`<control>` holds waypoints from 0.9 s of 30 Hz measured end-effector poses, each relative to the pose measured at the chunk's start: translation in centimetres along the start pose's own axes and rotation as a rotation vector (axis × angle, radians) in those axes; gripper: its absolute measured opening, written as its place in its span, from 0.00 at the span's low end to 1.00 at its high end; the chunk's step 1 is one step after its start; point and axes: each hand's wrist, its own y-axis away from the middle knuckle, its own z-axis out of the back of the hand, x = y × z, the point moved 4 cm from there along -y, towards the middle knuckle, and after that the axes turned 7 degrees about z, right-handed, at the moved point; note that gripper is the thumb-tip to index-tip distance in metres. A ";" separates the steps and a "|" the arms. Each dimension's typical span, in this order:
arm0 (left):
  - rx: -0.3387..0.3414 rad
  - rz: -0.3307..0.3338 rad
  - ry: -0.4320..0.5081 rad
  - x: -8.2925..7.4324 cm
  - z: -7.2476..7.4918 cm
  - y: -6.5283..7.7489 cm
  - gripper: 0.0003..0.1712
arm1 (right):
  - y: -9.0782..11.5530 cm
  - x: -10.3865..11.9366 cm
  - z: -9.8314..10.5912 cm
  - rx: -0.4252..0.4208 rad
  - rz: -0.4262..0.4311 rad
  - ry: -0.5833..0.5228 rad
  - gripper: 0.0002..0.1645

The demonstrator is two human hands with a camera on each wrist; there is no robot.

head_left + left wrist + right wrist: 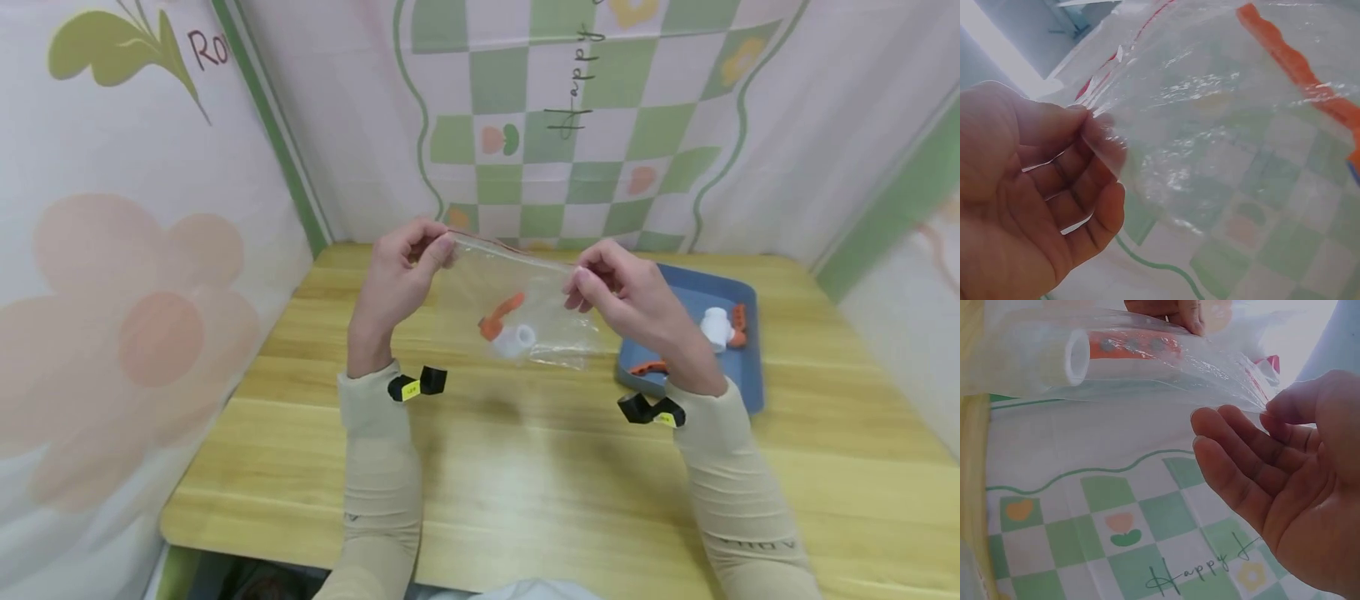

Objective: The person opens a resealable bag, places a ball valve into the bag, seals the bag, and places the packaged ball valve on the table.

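A clear zip bag point(465, 283) with a red line along its top edge hangs above the table between both hands. Inside it lies a white plastic valve point(516, 340) with an orange lever handle point(504, 315). My left hand point(401, 279) pinches the bag's top left corner between thumb and forefinger, as the left wrist view also shows. At the top right corner, my right hand point(630, 292) pinches the edge with thumb and forefinger, the other fingers loosely bent in the right wrist view point(1297, 469).
A blue tray point(753, 367) stands on the wooden table point(525, 483) at the right, partly behind the right hand and forearm. It holds another white valve point(716, 329) with an orange handle, plus an orange piece point(648, 367). Printed curtains point(558, 150) hang behind and beside the table.
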 end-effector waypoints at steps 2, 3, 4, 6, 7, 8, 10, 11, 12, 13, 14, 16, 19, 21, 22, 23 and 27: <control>0.012 0.016 -0.013 0.4 0.1 -0.1 0.08 | -0.1 -0.3 -0.3 0.010 -0.008 -0.004 0.03; 0.020 0.020 -0.020 0.9 0.1 -0.1 0.08 | -0.1 -0.4 -0.4 0.016 -0.013 -0.005 0.02; 0.031 0.022 -0.029 1.4 0.2 -0.2 0.08 | -0.1 -0.6 -0.5 0.023 -0.018 -0.007 0.02; 0.061 0.034 -0.049 2.6 0.2 -0.4 0.08 | -0.1 -1.0 -0.8 0.043 -0.040 -0.009 0.02; 0.079 0.043 -0.067 3.3 0.2 -0.5 0.09 | 0.0 -1.2 -1.0 0.053 -0.056 -0.011 0.02; 0.101 0.056 -0.086 4.0 0.1 -0.6 0.09 | 0.1 -1.4 -1.2 0.063 -0.074 -0.008 0.02; 0.150 0.080 -0.119 5.2 0.0 -0.7 0.10 | 0.2 -1.9 -1.6 0.083 -0.090 -0.005 0.02; 0.176 0.093 -0.140 5.7 0.0 -0.8 0.10 | 0.2 -2.1 -1.9 0.094 -0.090 0.003 0.02; 0.202 0.103 -0.160 6.2 -0.1 -0.8 0.10 | 0.3 -2.3 -2.2 0.102 -0.082 0.005 0.03; 0.227 0.110 -0.176 6.7 -0.1 -0.9 0.10 | 0.2 -2.4 -2.5 0.108 -0.066 0.001 0.03; 0.251 0.115 -0.186 7.2 -0.1 -0.9 0.10 | 0.2 -2.4 -2.9 0.115 -0.045 -0.004 0.03; 0.303 0.121 -0.204 8.1 0.0 -1.0 0.09 | 0.0 -2.2 -3.5 0.138 -0.008 -0.025 0.03; 0.403 0.121 -0.209 9.2 0.2 -0.9 0.09 | -0.1 -1.8 -4.2 0.188 -0.006 -0.065 0.02; 0.485 0.128 -0.218 9.6 0.5 -0.9 0.09 | -0.1 -1.8 -4.6 0.224 -0.030 -0.095 0.02; 0.529 0.129 -0.219 9.8 0.6 -0.8 0.09 | -0.1 -1.8 -4.7 0.235 -0.033 -0.111 0.03; 0.569 0.122 -0.229 9.8 0.7 -0.8 0.09 | 0.0 -1.8 -4.8 0.247 -0.034 -0.127 0.03; 0.716 0.094 -0.256 8.0 1.6 0.2 0.10 | 0.4 -1.7 -5.3 0.278 -0.026 -0.200 0.05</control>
